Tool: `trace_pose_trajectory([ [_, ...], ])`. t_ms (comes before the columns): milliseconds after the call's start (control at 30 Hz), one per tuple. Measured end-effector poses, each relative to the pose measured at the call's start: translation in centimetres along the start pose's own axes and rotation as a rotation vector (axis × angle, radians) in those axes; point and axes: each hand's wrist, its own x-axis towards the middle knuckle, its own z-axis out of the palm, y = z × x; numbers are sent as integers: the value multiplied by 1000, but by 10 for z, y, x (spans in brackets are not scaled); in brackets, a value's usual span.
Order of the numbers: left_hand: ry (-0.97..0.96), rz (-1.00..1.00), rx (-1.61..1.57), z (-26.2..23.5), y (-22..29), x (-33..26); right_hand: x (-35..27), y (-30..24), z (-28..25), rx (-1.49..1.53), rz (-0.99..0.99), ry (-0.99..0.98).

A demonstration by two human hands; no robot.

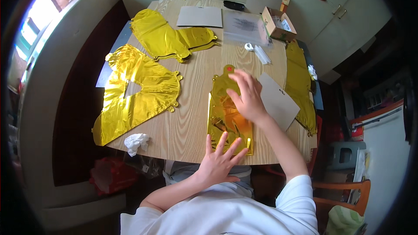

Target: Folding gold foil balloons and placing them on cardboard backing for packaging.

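In front of me a gold foil balloon, folded into a flat, long panel, lies on the wooden table. A small red spot marks the tab at its far end. My left hand is spread over the panel's near end at the table edge, its fingertips on or just above the foil. Over the upper right part of the panel is my right hand, thumb and fingers apart, with nothing visible in it. Whether it touches the foil I cannot tell. Right of that hand lies a grey card.
Flat gold foil balloons lie at the left, far left and right edge. Farther back are another grey card, clear plastic sheets, a cardboard box, a white roll and clear straws. Crumpled tissue sits near left.
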Motion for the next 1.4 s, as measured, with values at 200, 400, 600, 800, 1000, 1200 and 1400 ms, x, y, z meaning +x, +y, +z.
trace_pose_trajectory([
  [200,112,-11,-39,11,-1,-4,-113,-42,-64,-65,-105,-177],
  [400,99,15,1,-6,-4,-33,-180,-67,-71,-206,-203,-305],
  [600,80,-10,-23,4,-5,-42,-186,-61,-64,-153,-111,-337],
  [800,72,-80,16,6,-2,-44,-183,-58,-67,-20,-22,-338],
  [1000,77,-106,60,9,-2,-45,-178,-50,-67,-26,25,-352],
  [1200,120,-104,78,12,-2,-47,-171,-53,-73,-55,-4,-380],
  [1400,102,-98,61,9,2,-67,-179,-69,-81,-62,-33,-430],
])
